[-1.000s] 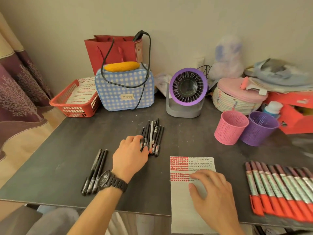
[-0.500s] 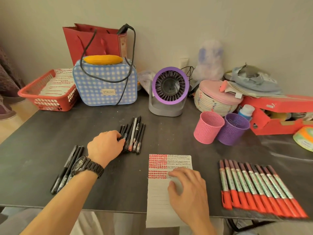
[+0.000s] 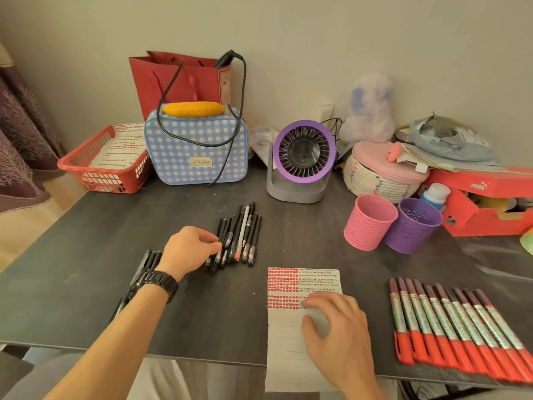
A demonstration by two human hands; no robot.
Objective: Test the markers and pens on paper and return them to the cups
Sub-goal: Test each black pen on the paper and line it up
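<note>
The heap of black pens lies mid-counter, and the left hand, which a second ago lay over the heap's near ends, has drawn to its left edge. Its fingers now curl onto the leftmost pen, apparently pinching it, though the pen has not left the counter. The right hand stays flat on the paper, fingers relaxed, holding the half-marked sheet steady. This looks like the pick of the next pen to test. Red markers line the near right. The pink cup and purple cup stand far right, nothing showing above either rim.
</note>
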